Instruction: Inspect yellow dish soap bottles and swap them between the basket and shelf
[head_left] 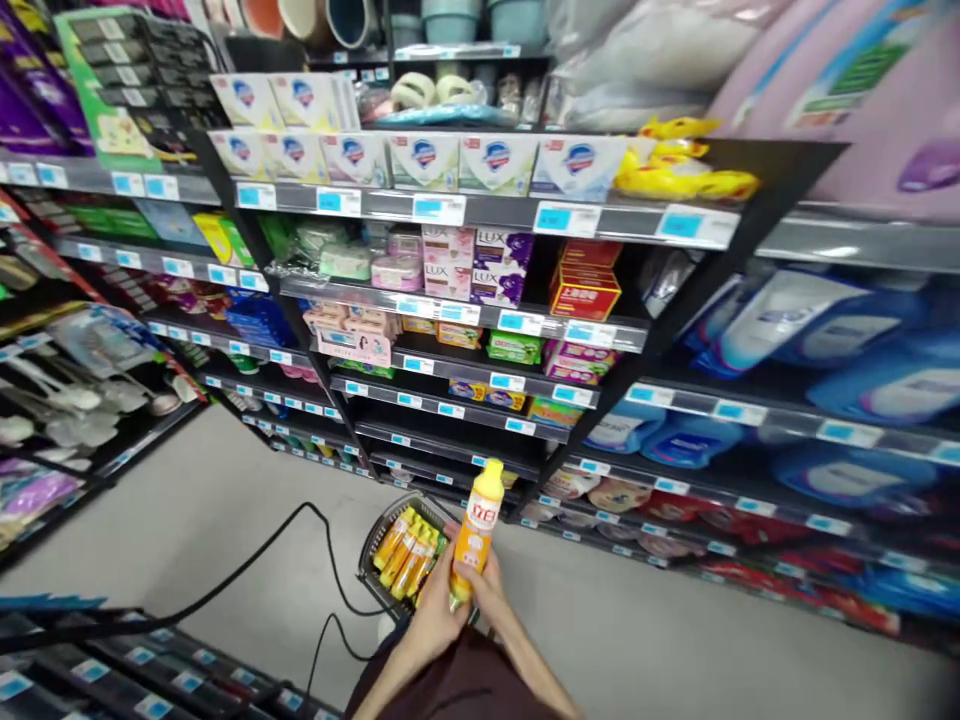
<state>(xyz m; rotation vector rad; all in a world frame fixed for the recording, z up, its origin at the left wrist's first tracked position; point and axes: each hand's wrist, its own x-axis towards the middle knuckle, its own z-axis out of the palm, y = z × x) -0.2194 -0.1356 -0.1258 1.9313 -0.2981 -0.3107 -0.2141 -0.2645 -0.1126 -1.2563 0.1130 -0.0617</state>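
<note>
Both hands are wrapped round the lower part of a yellow bottle (478, 520) with a yellow cap, an orange body and a white label with red characters. My left hand (439, 595) grips it from the left near its base. From the right, my right hand (484, 585) holds it, with the thumb across its front. The bottle leans slightly to the right, cap up. Below and left of my hands, a dark basket (367, 548) stands on the floor with several similar yellow bottles (405, 550) lying in it. My hands hide part of the basket.
Shelves ahead carry boxed soap (424, 162), LUX boxes (499, 268) and red boxes (586, 290). Blue bottles (694, 440) fill shelves at the right. A black cable (262, 568) loops past the basket. Another rack (75, 660) stands at the lower left.
</note>
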